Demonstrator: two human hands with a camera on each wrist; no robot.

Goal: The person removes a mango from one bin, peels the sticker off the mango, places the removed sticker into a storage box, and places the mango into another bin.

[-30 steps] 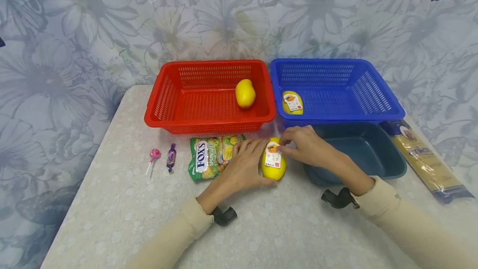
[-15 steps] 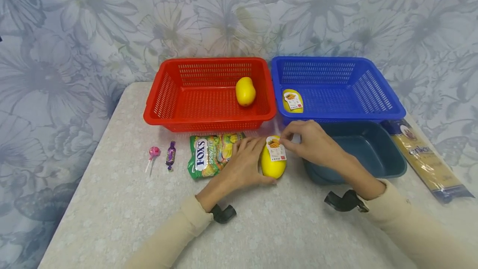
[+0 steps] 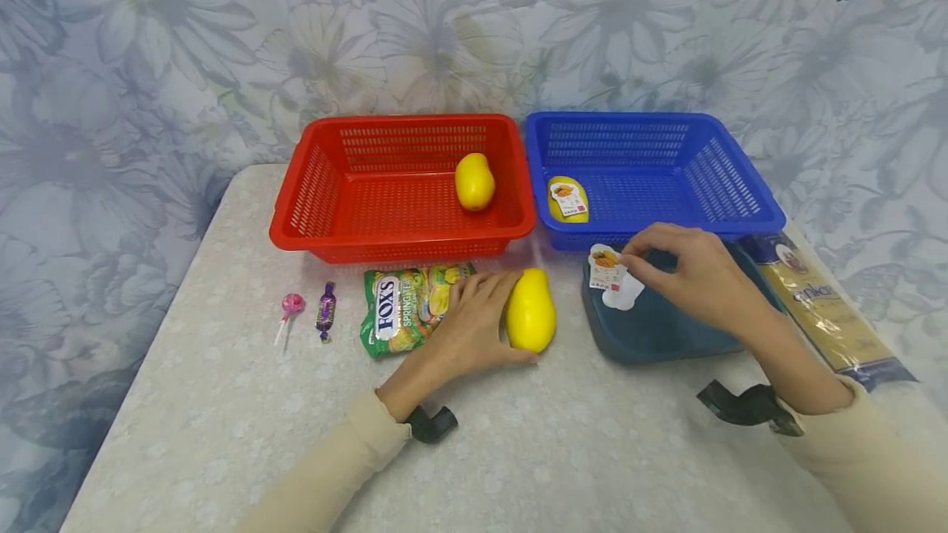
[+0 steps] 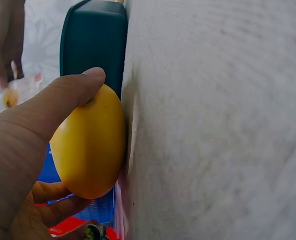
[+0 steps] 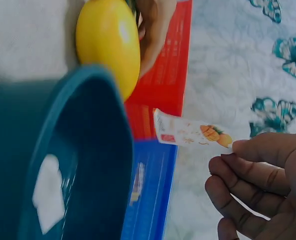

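"FOX'S" w/ "SPRING TEA" beneath is read on the green candy bag (image 3: 415, 308), and "anko…" only in part on the long pasta pkg (image 3: 824, 306), while print on the peeled sticker (image 3: 604, 266) is too small to be read.
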